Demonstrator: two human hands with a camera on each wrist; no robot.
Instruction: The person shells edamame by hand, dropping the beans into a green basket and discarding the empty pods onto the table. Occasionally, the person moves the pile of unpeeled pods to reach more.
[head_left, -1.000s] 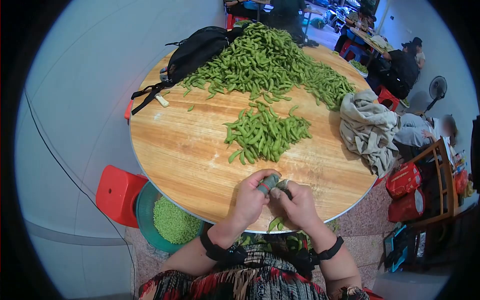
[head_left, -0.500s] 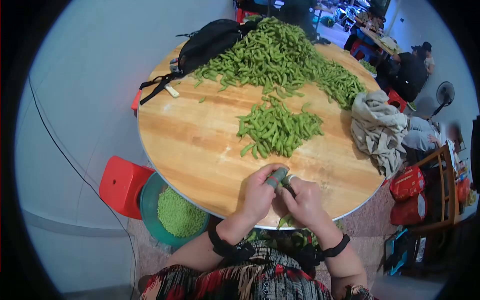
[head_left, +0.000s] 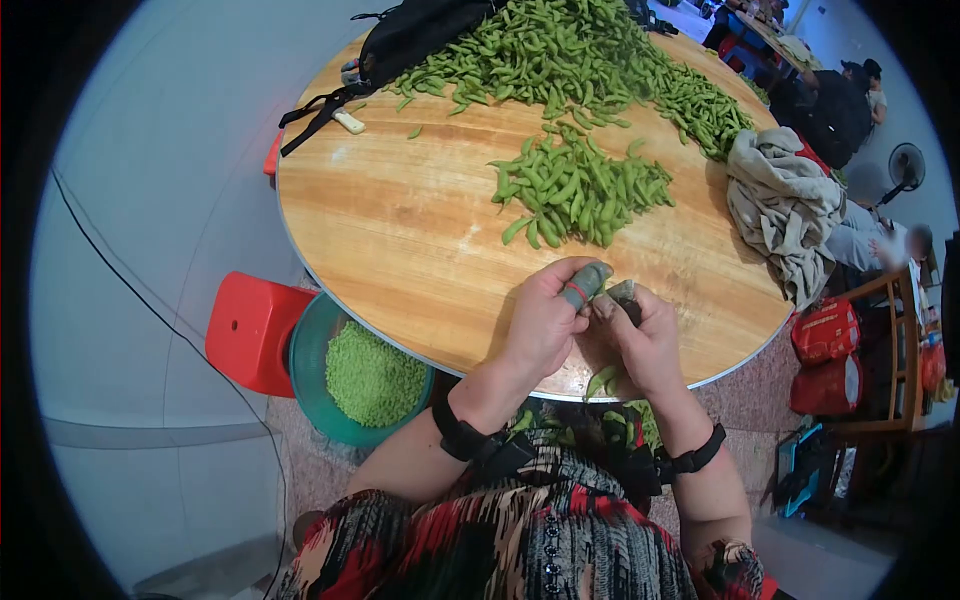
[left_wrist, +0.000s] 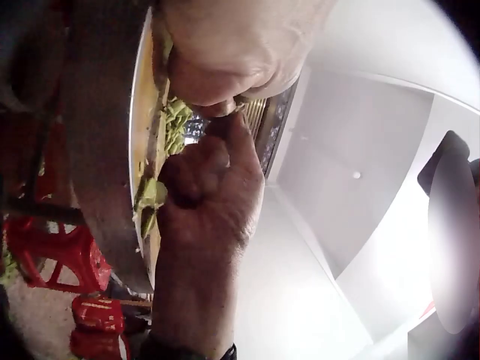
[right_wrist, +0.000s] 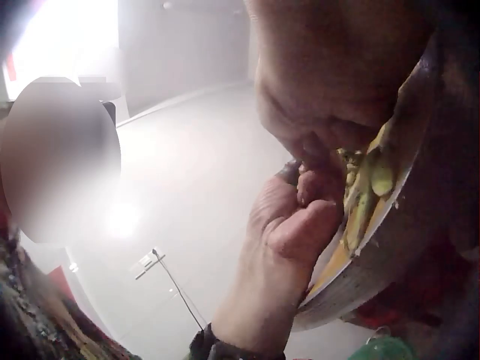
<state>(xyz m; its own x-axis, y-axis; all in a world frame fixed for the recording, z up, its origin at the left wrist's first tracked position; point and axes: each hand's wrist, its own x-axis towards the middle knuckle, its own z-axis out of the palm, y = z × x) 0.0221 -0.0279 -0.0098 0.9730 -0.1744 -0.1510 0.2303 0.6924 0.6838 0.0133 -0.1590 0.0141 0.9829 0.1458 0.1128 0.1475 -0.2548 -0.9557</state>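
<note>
Both hands meet at the near tabletop (head_left: pixel 400 260) edge: left hand (head_left: pixel 545 320) and right hand (head_left: pixel 640 345) pinch one edamame pod (head_left: pixel 612 297) between taped fingertips (head_left: pixel 585 285). Pod is mostly hidden. It likely handles light, bendy, a bit fuzzy so not slippery; best pinched at the ends and split along the seam. A few pods (head_left: pixel 600 382) hang at the edge. Below left, green basin (head_left: pixel 305 350) of shelled beans beside red stool (head_left: pixel 250 335). Farther: small pod pile (head_left: pixel 580 190), grey cloth (head_left: pixel 785 210), big pod heap (head_left: pixel 570 55), black bag (head_left: pixel 420 35). People sit at other tables beyond.
</note>
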